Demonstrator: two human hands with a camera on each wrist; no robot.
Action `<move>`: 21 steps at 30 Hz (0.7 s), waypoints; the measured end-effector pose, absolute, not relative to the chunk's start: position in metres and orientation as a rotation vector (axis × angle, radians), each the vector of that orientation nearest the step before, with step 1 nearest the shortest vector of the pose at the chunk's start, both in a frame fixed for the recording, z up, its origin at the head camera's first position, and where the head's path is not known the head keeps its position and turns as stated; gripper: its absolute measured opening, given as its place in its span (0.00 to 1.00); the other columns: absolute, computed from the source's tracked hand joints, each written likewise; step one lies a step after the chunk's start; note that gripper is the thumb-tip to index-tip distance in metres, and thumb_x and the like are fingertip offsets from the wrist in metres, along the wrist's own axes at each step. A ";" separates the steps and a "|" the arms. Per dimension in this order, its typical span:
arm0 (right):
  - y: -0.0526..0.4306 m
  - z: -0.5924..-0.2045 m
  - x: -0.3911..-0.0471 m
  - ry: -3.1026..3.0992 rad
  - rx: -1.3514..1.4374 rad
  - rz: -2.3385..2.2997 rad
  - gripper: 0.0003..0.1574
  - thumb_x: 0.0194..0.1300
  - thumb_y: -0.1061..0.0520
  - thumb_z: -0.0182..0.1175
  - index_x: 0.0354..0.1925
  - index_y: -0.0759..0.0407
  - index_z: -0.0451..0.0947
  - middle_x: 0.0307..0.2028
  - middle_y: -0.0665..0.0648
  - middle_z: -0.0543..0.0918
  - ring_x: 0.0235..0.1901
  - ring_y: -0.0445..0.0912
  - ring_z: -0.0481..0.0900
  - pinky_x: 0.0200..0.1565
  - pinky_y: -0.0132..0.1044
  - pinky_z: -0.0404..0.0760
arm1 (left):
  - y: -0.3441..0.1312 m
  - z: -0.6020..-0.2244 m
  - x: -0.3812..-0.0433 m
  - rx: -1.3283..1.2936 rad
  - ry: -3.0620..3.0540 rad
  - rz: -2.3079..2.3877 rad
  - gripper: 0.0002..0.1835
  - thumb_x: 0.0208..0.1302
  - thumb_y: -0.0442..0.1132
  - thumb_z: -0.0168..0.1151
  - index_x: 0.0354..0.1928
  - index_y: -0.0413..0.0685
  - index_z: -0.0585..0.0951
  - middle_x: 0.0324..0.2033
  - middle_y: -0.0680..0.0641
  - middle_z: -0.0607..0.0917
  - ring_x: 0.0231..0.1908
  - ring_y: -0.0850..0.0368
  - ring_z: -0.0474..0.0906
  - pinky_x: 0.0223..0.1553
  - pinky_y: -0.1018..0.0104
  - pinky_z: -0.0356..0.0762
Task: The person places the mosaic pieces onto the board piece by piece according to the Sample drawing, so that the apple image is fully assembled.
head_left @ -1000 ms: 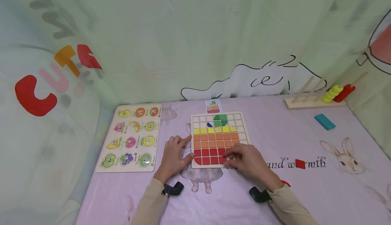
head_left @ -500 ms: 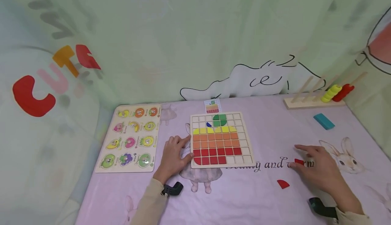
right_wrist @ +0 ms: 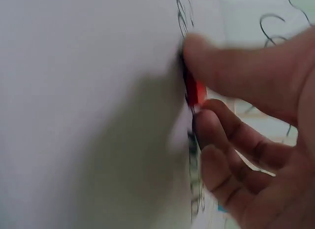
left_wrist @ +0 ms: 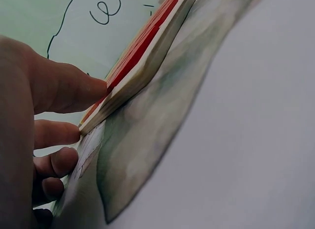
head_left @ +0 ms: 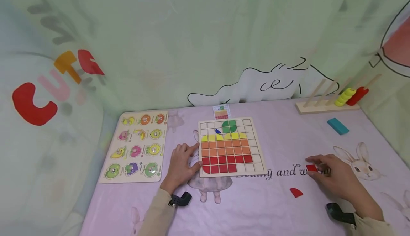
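A wooden grid board (head_left: 258, 157) holds rows of red, orange and yellow tiles, with green pieces (head_left: 229, 126) and a small blue piece (head_left: 218, 131) above them. My left hand (head_left: 180, 164) touches the board's left edge with thumb and index finger spread apart; the left wrist view shows the thumb at the board's rim. Off to the right, my right hand (head_left: 336, 177) pinches a red square tile (head_left: 311, 168) at the tablecloth between thumb and fingertips. In the right wrist view the tile (right_wrist: 196, 92) is partly hidden by the thumb. A red quarter-round tile (head_left: 296, 192) lies nearer me.
On the left lies a fruit puzzle board (head_left: 161, 147). A small pattern card (head_left: 221, 111) is behind the grid board. At the back right stand a peg rack (head_left: 320, 108) with yellow and red beads and a teal block (head_left: 337, 126).
My right hand has left the grid board's lower red row and moved right to the loose red square, its fingers closing on it. The left hand stays at the board's edge.
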State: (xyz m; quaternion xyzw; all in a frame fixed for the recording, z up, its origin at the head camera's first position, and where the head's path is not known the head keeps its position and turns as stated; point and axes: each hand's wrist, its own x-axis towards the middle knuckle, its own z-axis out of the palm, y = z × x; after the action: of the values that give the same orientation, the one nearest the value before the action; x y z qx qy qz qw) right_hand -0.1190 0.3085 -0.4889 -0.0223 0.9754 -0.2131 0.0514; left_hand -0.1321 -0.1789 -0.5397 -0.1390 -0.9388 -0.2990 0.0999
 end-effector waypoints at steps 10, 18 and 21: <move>0.261 -0.485 -0.124 2.981 -0.153 -0.824 0.18 0.59 0.60 0.79 0.46 0.58 0.83 0.28 0.51 0.80 0.30 0.46 0.75 0.29 0.31 0.72 | -0.179 -0.541 -0.134 -0.415 -2.776 -0.887 0.36 0.59 0.49 0.70 0.70 0.48 0.81 0.37 0.50 0.75 0.41 0.55 0.65 0.46 0.57 0.64; 0.202 -0.483 -0.128 2.921 -0.100 -1.241 0.08 0.69 0.57 0.71 0.46 0.55 0.88 0.32 0.53 0.87 0.29 0.39 0.79 0.32 0.30 0.76 | -0.180 -0.542 -0.133 -0.395 -2.778 -0.893 0.35 0.59 0.49 0.70 0.70 0.48 0.81 0.37 0.50 0.75 0.40 0.54 0.64 0.46 0.56 0.64; 0.184 -0.486 -0.128 2.777 -0.110 -1.306 0.15 0.68 0.55 0.72 0.52 0.56 0.88 0.41 0.56 0.91 0.36 0.40 0.86 0.38 0.29 0.82 | -0.179 -0.543 -0.133 -0.393 -2.777 -0.906 0.36 0.58 0.49 0.70 0.70 0.48 0.81 0.37 0.50 0.75 0.40 0.54 0.64 0.46 0.56 0.64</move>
State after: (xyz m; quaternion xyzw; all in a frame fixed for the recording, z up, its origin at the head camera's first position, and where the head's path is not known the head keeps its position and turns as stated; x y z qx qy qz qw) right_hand -0.1283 0.1838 -0.4855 -0.0359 0.9037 -0.4251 0.0356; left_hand -0.1330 -0.1791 -0.5427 -0.1326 -0.9377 -0.3060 0.0968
